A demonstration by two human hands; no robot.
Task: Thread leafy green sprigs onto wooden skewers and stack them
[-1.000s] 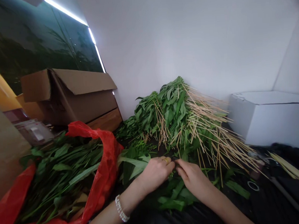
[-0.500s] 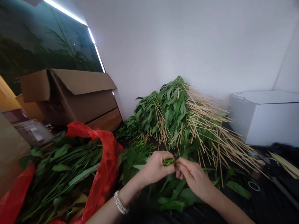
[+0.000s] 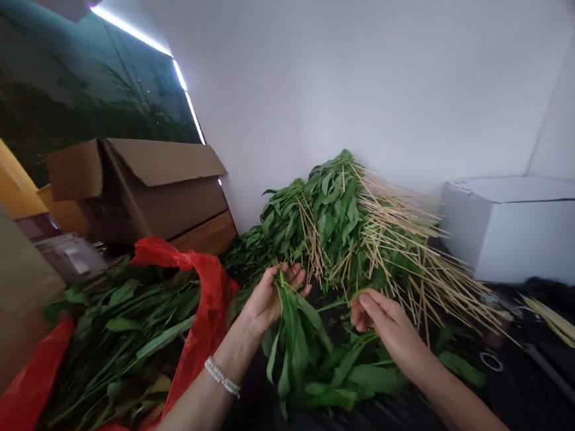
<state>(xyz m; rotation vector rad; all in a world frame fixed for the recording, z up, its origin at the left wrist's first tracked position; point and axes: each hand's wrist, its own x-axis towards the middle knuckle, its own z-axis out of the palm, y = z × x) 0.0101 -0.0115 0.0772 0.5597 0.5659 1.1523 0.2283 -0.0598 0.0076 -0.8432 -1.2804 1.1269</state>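
Observation:
My left hand point(image 3: 269, 298), palm turned up, has a leafy green bunch point(image 3: 300, 347) lying in it, its stem ends between thumb and palm; the fingers are partly spread. Its leaves hang down onto the black covering. To the right, my right hand point(image 3: 377, 314) is closed in a pinch, with fingertips pressed together; a thin stem runs near them, and what they hold is too small to name. Behind both hands stands a heap of green leaf bundles point(image 3: 336, 205) with many thin wooden sticks point(image 3: 431, 264) fanning out to the right.
At the left, a red plastic bag point(image 3: 213, 288) holds loose leafy stems point(image 3: 126, 321). Behind it is an open cardboard box point(image 3: 167, 198). A white box point(image 3: 532, 229) stands at the right by the wall. A white ring point(image 3: 491, 361) lies on the black covering point(image 3: 462, 407).
My hands have moved apart. My left hand has shifted left and turned palm up, opening its fingers from a fist around the stems; the leaves now hang in front of it.

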